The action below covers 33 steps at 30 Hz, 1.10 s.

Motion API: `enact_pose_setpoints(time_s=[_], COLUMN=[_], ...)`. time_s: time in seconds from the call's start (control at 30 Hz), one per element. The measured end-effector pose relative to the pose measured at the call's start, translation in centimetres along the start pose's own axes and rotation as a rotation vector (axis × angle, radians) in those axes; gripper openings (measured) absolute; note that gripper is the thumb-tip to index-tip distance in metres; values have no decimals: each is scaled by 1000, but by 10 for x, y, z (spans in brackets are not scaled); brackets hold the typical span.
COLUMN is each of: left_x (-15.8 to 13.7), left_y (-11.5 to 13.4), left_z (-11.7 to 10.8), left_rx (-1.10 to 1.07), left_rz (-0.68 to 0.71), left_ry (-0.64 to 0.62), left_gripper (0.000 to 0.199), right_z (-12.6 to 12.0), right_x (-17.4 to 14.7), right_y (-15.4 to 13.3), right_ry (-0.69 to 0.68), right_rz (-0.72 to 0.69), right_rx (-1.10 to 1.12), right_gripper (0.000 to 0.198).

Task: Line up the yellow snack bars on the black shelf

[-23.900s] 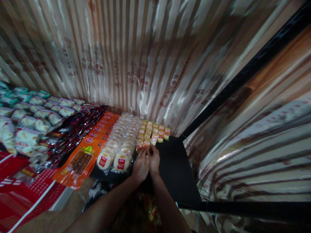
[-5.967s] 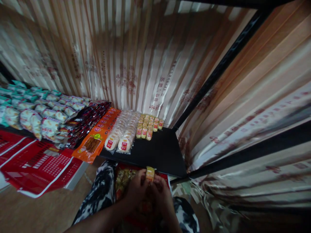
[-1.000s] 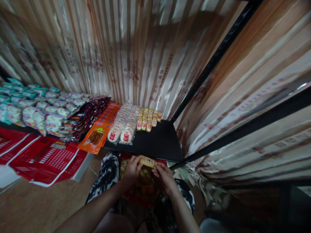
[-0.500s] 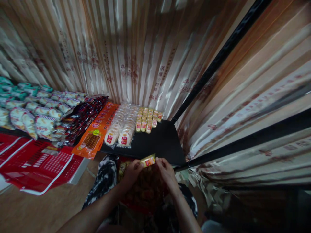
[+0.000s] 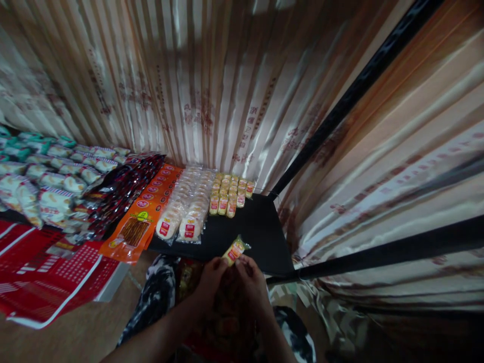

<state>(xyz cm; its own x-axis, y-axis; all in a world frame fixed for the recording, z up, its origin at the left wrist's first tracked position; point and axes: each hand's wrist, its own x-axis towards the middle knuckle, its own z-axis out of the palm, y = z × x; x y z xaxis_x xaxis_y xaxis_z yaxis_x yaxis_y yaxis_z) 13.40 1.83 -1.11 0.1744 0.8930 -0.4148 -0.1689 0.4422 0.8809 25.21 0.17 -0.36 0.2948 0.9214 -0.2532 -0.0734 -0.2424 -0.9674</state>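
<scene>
A small snack in a yellow wrapper with a red label [image 5: 235, 250] is tilted up to the right, just over the near edge of the black shelf [image 5: 249, 232]. My left hand [image 5: 212, 276] is closed on its lower end. The fingers of my right hand [image 5: 252, 278] are pinched at its lower right side, the tips partly hidden. Beyond it, a block of matching yellow packets [image 5: 227, 194] stands in rows on the shelf. Below my hands, between the knees, a dark red container [image 5: 189, 269] holds more wrapped pieces, dim and hard to make out.
Left of the yellow packets lie rows of clear-wrapped round crackers [image 5: 191, 227], an orange snack bag [image 5: 141, 217], dark shiny packets [image 5: 117, 194] and white packets [image 5: 56, 204]. A red printed sheet [image 5: 68, 282] hangs in front. A black post [image 5: 321, 126] and curtain [image 5: 212, 91] bound the shelf.
The wrapped snack has turned from nearly level to slanting upward. My right hand has shifted from its right end to its lower side, closer to my left hand. The view has shifted slightly.
</scene>
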Motion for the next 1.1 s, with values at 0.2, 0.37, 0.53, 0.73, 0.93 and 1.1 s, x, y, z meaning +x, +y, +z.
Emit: enact_pose_setpoints(time_s=[0.2, 0.37, 0.53, 0.73, 0.93, 1.1], left_x=[16, 35, 50, 84, 112, 128], left_y=[-2, 5, 24, 46, 53, 39], left_z=[16, 31, 43, 55, 54, 45], left_rx=[-37, 124, 670, 1031, 1148, 1275], left_rz=[27, 10, 498, 702, 764, 876], left_ry=[-35, -17, 60, 19, 34, 97], left_gripper=[40, 34, 38, 54, 59, 55], right_z=[-1, -13, -23, -18, -6, -1], right_x=[13, 53, 108, 155, 171, 177], right_y=[-4, -10, -20, -37, -44, -39], right_ry=[44, 150, 249, 251, 274, 317], right_rz=[-80, -102, -210, -307, -311, -313], right_rx=[-25, -115, -250, -455, -564, -628], right_gripper=[39, 49, 51, 45, 44, 32])
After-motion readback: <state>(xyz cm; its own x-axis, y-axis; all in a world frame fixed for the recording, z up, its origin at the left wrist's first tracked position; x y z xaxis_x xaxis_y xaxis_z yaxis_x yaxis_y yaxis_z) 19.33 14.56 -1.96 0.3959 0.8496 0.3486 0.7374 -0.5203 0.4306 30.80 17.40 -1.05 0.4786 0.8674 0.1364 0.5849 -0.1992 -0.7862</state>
